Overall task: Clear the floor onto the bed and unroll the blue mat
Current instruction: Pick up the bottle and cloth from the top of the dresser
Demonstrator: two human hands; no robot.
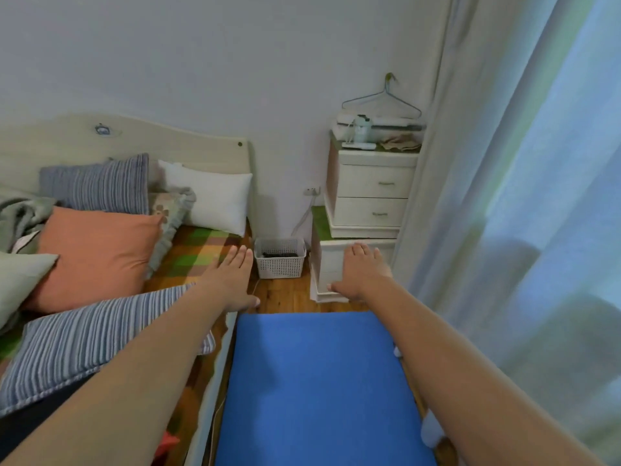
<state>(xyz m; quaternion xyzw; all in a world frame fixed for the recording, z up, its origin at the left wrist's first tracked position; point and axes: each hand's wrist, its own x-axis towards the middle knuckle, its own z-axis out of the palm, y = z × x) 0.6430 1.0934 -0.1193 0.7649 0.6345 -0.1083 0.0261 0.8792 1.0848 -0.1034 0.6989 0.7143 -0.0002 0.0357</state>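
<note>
From the head view we see the blue mat point(319, 388) lying flat on the wooden floor point(285, 294) beside the bed point(201, 250). Above the mat's far end, our left hand point(232, 280) and right hand point(359, 274) are spread flat, fingers extended, holding nothing. They seem clear of the mat, though the wide angle leaves that uncertain.

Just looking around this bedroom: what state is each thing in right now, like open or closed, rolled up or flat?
blue mat: unrolled, flat on the floor
left hand: open, holding nothing
right hand: open, holding nothing
nightstand drawers: closed
white basket: upright on the floor
curtain: drawn across the window
wire hanger: empty
</note>
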